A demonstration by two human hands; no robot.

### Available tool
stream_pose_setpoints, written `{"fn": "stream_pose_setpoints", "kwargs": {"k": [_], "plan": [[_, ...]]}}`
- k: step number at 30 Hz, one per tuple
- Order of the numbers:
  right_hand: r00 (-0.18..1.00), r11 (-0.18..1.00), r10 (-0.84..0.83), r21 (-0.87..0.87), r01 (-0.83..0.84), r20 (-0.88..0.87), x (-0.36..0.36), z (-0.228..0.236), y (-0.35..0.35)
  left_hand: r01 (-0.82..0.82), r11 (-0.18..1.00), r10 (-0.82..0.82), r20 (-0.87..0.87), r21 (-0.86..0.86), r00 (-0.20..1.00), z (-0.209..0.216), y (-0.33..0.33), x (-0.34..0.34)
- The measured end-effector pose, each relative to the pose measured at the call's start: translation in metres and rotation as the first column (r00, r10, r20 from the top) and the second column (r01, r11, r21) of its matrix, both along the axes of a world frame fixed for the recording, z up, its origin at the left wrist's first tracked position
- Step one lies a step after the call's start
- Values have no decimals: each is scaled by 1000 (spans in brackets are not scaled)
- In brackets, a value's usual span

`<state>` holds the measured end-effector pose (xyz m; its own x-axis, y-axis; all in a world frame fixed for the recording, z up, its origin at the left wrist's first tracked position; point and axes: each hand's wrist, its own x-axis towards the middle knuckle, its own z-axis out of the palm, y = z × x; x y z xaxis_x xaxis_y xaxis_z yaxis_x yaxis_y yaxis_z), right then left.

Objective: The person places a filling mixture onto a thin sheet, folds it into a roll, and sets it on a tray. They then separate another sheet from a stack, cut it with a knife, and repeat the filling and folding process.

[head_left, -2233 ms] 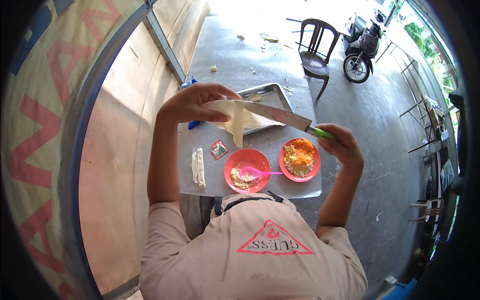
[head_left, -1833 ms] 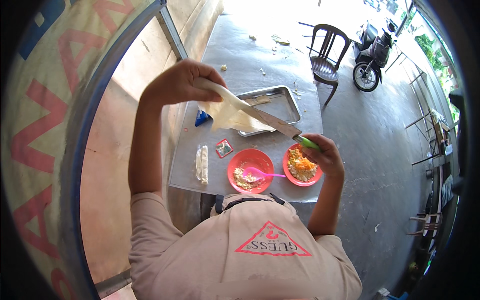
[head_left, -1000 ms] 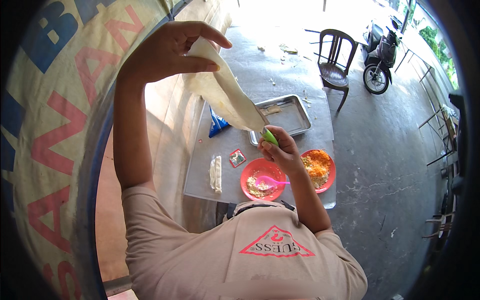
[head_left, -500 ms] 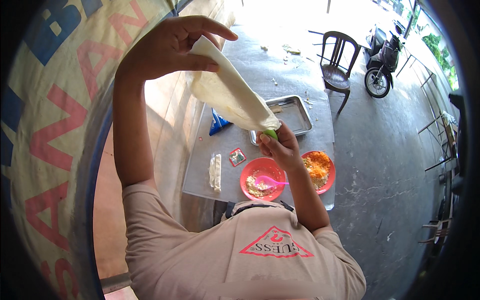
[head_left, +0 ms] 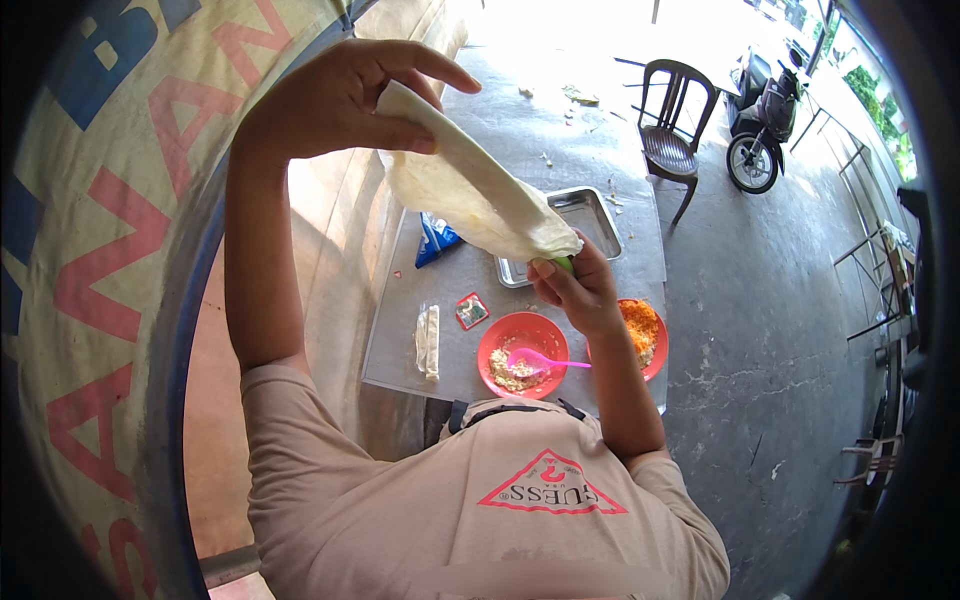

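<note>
A thin, pale, flexible wrapper sheet [head_left: 470, 195], folded over along its length, stretches between my two hands above the table. At its upper left end my left hand [head_left: 350, 100] grips it between the thumb and fingers, the index finger reaching out past it. Lower down on the right, my right hand [head_left: 580, 285] is closed around the other end, together with a small green thing [head_left: 564, 264] mostly hidden by the fingers. Under the sheet lies a shallow metal tray [head_left: 612, 232], partly covered by it.
On the grey table [head_left: 385, 345] stand a red bowl [head_left: 495, 340] of crumbly food with a pink spoon [head_left: 540, 361], a red dish of shredded orange food [head_left: 642, 328], a blue packet [head_left: 433, 240], a small red-edged sachet [head_left: 471, 311] and white strips [head_left: 430, 342]. Beyond are a chair [head_left: 672, 145] and a motorbike [head_left: 757, 140].
My right hand has shifted slightly right, drawing the lower end of the sheet along with it. My left hand stays almost in place on the upper end.
</note>
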<state>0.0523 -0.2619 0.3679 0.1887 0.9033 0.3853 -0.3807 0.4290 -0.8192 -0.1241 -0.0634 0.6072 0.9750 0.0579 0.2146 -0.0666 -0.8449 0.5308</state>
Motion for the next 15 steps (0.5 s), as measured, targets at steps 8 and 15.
{"fn": "stream_pose_setpoints", "kwargs": {"k": [8, 15], "plan": [[995, 998, -52, -23, 54, 84, 4, 9, -4, -38, 998, 41, -49, 49, 998, 2, -8, -3], [993, 999, -43, -28, 46, 107, 10, 16, -6, -119, 992, 116, -77, -34, 990, 1, -13, -5]]}}
